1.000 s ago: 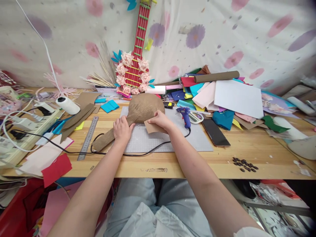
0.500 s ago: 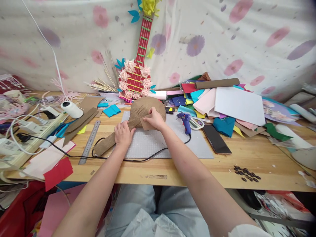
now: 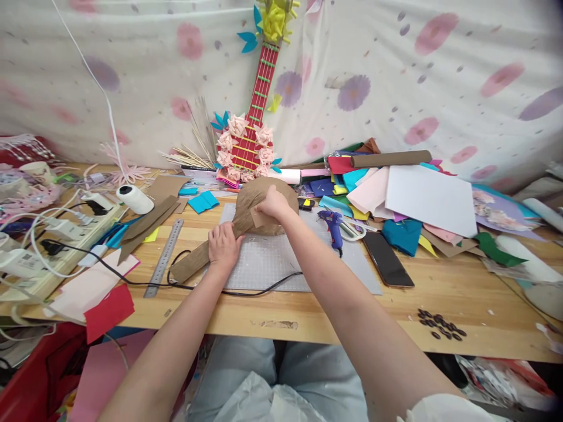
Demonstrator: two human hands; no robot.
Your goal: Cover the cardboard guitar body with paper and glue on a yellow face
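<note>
We see bare wooden tabletop (image 3: 457, 281) along the near right edge, open but for a scatter of small dark beads (image 3: 441, 324). Right of the grey cutting mat (image 3: 264, 261) lie a blue glue gun (image 3: 333, 225) and a black phone (image 3: 387, 259). Its black cord (image 3: 246, 287) crosses the mat's near edge; a steel ruler (image 3: 163, 258) borders the left.

One glue gun (image 3: 331, 223), one phone (image 3: 387, 259), one ruler (image 3: 163, 258), one thread spool (image 3: 135, 199), two hands.

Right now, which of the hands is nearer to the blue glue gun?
The right hand. It rests on the brown paper shape, just left of the glue gun; the left hand presses the shape's neck, farther left.
</note>
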